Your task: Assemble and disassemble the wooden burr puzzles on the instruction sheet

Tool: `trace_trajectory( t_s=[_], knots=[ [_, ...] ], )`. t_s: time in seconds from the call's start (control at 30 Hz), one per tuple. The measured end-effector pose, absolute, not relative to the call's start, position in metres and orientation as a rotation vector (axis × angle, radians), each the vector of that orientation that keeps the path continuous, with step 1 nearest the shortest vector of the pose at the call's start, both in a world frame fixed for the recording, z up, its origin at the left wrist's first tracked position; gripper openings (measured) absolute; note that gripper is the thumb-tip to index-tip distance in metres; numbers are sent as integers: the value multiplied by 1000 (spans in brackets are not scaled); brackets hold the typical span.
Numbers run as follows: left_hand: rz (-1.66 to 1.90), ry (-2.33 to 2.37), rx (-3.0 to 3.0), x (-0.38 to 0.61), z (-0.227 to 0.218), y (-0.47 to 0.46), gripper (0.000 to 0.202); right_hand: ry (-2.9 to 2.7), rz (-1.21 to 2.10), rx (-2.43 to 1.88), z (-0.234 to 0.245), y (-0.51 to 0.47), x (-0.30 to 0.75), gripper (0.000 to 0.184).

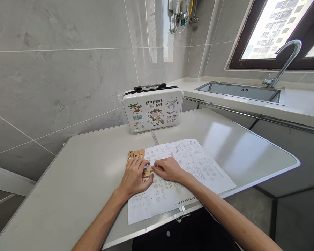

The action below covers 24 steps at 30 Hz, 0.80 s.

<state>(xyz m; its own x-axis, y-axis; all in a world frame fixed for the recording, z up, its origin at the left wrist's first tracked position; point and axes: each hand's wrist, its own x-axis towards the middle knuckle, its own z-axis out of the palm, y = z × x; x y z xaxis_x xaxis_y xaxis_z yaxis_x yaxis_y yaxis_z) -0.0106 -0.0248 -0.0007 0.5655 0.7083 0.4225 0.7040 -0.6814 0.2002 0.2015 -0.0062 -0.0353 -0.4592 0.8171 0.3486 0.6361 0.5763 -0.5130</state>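
Note:
Between my hands, small light-wood puzzle blocks [148, 173] are fitted together in a cluster over the printed sheet [183, 191]. My left hand [134, 177] curls around the cluster from the left, thumb at its near side and fingers at its far side. From the right, my right hand [169, 168] pinches at a wooden piece on the cluster's edge; its fingertips hide most of that piece. Just beyond my left hand lie several flat, notched wooden pieces [136, 153] in a row, partly covered by my fingers. Rows of small line drawings fill the paper.
A white cartoon-printed case [154, 109] in clear plastic stands upright at the back of the white folding table [81, 181]. Tiled wall rises behind. To the right are a counter with a sink [240, 92], a curved tap [290, 62] and a window.

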Motion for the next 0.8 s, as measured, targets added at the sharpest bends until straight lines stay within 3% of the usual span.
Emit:
trace_trajectory(
  t_s=[0.57, 0.8],
  knots=[
    [819, 1304, 2779, -8, -2, -24, 18, -2292, 429, -1108, -35, -7, 202, 20],
    [1099, 1371, 2594, -9, -1, -23, 7, -2294, 415, -1126, -35, -7, 202, 25]
  ],
)
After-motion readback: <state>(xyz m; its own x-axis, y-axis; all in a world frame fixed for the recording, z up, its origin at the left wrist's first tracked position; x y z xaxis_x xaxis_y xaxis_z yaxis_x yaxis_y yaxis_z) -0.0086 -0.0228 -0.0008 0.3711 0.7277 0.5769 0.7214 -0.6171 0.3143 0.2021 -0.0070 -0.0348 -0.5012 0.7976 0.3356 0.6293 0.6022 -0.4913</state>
